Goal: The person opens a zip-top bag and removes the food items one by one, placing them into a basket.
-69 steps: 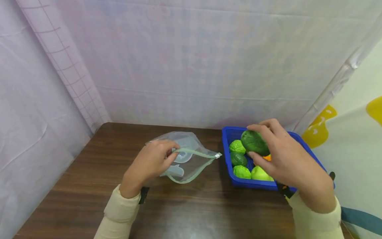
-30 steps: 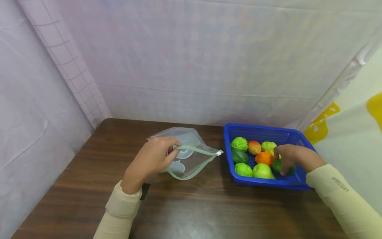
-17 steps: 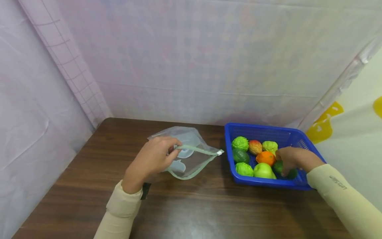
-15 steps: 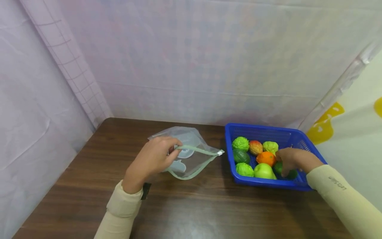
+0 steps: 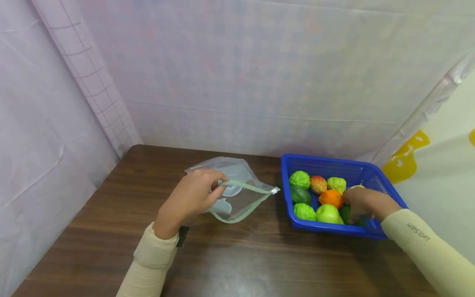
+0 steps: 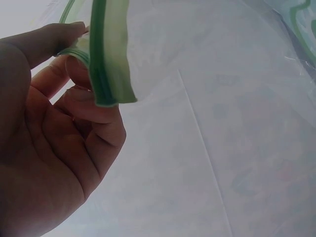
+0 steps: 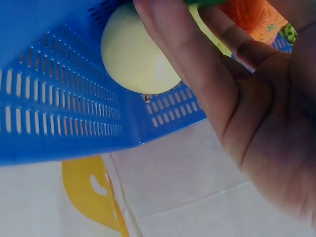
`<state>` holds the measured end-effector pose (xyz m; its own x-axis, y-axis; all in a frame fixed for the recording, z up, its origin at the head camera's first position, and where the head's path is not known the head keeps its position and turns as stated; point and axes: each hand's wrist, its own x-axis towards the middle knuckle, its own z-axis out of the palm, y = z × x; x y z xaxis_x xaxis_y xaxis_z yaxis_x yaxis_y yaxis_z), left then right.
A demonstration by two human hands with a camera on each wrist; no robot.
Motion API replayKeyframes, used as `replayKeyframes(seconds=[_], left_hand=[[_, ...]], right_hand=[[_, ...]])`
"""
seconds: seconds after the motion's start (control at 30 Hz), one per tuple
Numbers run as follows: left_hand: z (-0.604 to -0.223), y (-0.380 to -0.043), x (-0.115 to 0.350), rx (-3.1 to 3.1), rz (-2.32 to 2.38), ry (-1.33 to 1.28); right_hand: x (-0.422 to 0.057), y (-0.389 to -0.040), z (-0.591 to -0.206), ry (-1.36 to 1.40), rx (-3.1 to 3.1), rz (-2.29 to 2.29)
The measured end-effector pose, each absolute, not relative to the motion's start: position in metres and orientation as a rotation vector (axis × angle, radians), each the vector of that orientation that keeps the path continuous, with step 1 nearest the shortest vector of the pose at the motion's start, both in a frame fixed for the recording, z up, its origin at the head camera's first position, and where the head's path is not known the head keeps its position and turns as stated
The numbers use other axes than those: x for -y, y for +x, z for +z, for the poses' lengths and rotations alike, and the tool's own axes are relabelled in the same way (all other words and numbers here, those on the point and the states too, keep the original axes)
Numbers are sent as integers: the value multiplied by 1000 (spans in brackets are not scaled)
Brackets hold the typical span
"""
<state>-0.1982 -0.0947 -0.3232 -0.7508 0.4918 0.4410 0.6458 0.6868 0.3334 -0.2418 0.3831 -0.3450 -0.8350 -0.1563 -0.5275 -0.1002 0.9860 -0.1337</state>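
In the head view my left hand (image 5: 191, 198) pinches the green-edged mouth of a clear zipper bag (image 5: 256, 200) lying on the table. The left wrist view shows the thumb and fingers on its green zip strip (image 6: 106, 64). The bag's mouth gapes, with a white slider (image 5: 274, 191) at the right corner. My right hand (image 5: 367, 202) reaches down into the blue basket (image 5: 335, 228), its fingers around a dark green oval fruit (image 5: 346, 214) resembling an avocado. Much of that fruit is hidden. A pale yellow round fruit (image 7: 138, 54) lies beside the fingers in the right wrist view.
The basket also holds a green apple (image 5: 328, 213), an orange (image 5: 331, 199), a red-yellow fruit (image 5: 318, 184), another dark green fruit (image 5: 300, 194) and several light green cabbage-like pieces. A fabric-like backdrop (image 5: 241, 82) stands behind the brown table (image 5: 230, 264).
The right hand has lowered the dark green fruit from above the basket into its right side. It has since shifted slightly, exposing the pale fruit behind. The left hand keeps its pinch on the bag.
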Motion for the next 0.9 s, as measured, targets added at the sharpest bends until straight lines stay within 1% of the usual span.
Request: replayKeyframes(seconds=[0.17,0.33,0.5,0.6,0.7,0.9], left_hand=[[-322,-198,94,2603,-687,-892],[-322,-200,94,2611,-672,-898],[-323,-199,93,2611,-653,-895],[-322,-199,93,2618,-636,-904],[-320,-199,93,2622,-625,-914],[-320,-201,93,2615,-634,-910]], right_hand=[[-388,-242,-340,-182,-2554,-158],[-391,-243,-321,-202,-2588,-163],[-381,-240,-291,-378,-2754,15],[-362,-225,-271,-475,-2885,81],[-334,-201,-255,-556,-2995,29],[-272,-142,-235,-685,-3116,-343]])
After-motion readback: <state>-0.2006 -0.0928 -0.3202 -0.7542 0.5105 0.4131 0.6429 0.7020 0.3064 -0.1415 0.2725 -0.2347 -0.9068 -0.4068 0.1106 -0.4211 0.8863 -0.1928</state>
